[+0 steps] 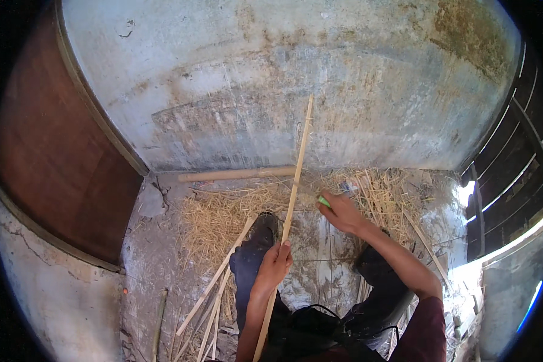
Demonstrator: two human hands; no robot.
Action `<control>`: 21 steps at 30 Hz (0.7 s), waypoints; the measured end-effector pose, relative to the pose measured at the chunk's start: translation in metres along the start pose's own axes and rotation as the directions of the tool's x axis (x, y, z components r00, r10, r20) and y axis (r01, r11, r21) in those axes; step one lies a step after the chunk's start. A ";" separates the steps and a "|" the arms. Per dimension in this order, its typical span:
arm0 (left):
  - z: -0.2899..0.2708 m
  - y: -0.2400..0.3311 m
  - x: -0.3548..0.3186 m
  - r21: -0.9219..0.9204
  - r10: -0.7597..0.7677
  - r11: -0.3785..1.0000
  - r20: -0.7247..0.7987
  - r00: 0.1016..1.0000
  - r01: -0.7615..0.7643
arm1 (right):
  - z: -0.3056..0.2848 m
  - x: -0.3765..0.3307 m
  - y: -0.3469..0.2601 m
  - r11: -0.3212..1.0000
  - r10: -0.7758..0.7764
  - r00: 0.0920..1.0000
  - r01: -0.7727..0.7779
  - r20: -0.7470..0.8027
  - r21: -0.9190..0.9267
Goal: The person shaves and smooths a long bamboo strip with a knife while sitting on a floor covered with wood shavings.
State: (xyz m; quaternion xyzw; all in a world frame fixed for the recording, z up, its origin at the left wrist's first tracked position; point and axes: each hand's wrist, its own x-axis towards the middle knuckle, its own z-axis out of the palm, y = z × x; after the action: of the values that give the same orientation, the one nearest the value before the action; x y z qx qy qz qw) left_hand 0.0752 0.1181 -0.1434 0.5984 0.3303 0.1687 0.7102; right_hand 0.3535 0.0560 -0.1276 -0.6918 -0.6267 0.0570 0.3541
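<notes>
Head view: split pale bamboo slats (208, 301) already lie on the concrete floor (157, 253) at lower left. Left hand (274, 265) is closed around a long thin bamboo strip (292, 199), which runs up past the grip toward the grey wall (253, 90). Right hand (339, 211) grips a green-handled tool (324, 201) just beside the strip; judged mid-work, shavings (223, 217) abundant.

Weathered corner, as I see it from here

A stained concrete wall (271, 78) faces me, a brown wooden door (54, 151) left, a slatted opening (513, 175) letting daylight in right, straw shavings (223, 217) across the concrete floor (148, 265).
</notes>
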 end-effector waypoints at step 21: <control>-0.005 -0.036 0.019 0.087 0.022 0.996 -0.038 0.999 -0.019 | 0.045 0.015 0.010 0.980 0.088 0.972 -0.045 0.217 -0.196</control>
State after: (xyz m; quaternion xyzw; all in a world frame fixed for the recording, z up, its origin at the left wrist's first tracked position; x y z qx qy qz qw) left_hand 0.0805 0.1256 -0.1834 0.6287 0.3449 0.1729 0.6752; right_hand 0.3408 0.0887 -0.1614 -0.7322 -0.6417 0.0869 0.2110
